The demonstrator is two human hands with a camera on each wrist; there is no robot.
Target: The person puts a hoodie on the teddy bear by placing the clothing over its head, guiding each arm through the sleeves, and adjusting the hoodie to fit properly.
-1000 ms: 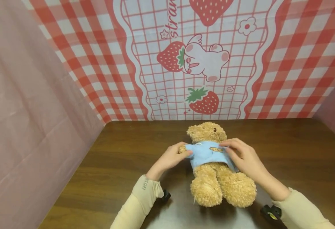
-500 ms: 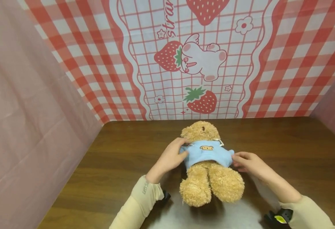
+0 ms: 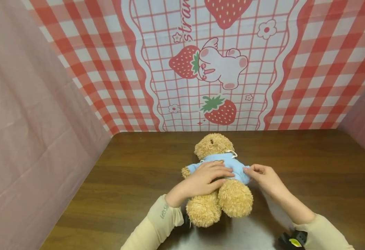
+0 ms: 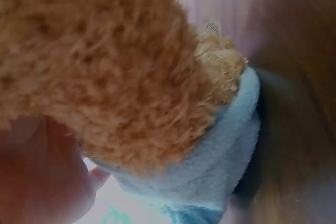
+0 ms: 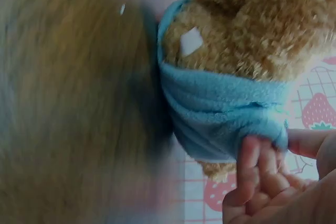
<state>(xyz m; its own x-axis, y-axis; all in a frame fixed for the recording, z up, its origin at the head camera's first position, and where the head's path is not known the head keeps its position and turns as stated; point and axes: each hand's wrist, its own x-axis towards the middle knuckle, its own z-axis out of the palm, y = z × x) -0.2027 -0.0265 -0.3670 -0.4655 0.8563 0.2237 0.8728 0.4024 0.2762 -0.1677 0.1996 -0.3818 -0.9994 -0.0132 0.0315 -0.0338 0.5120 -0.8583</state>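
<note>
A tan plush teddy bear (image 3: pixel 213 146) in a blue top (image 3: pixel 237 170) with a white cord at the neck lies on its back, head toward the wall. Across its belly rests my left hand (image 3: pixel 202 178), fingers extended over the lower front of the top. My right hand (image 3: pixel 266 177) pinches the top's sleeve on the right side. In the right wrist view the thumb and fingertips of the right hand (image 5: pixel 273 177) close on the blue cloth, and a white tag (image 5: pixel 191 41) shows on the fur. A furry leg (image 4: pixel 105 72) fills much of the left wrist view, partly hiding the left hand (image 4: pixel 44 174).
The bear lies on a dark brown wooden table (image 3: pixel 132 173). A red-and-white strawberry-print cloth (image 3: pixel 201 107) stands along its back edge, with a pink curtain (image 3: pixel 39 104) at the left. Black wrist cameras (image 3: pixel 293 239) sit under the cream sleeves (image 3: pixel 154 224).
The bear has shifted left. My left hand has moved from the bear's arm onto its belly. My right hand went from the chest out to the sleeve and now holds it.
</note>
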